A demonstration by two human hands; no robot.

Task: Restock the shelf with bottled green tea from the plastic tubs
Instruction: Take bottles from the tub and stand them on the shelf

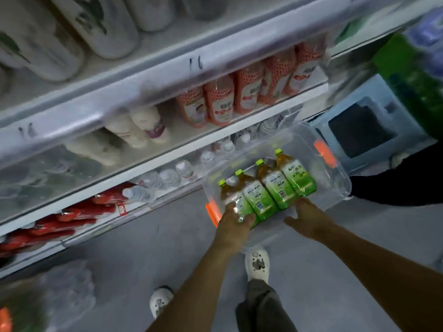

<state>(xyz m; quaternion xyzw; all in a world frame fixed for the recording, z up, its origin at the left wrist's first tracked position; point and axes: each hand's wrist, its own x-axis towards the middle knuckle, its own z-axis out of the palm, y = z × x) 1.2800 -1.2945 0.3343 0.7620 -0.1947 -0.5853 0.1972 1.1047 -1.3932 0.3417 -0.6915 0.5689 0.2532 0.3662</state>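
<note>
Currently: 4 green tea bottles [268, 188] lying in clear tub [335, 171] on floor; left hand [233, 222] clamped on end bottle, right hand [305, 216] spread, touching tub edge. Risk: 1-handed grip slipping on bottle base

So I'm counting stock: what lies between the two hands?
Head view: two green tea bottles lie between the left hand and right hand.

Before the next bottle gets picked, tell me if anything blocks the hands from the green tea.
Nothing visible does: the clear plastic tub is lidless; the left hand already grips the nearest green-capped tea bottle.
</note>
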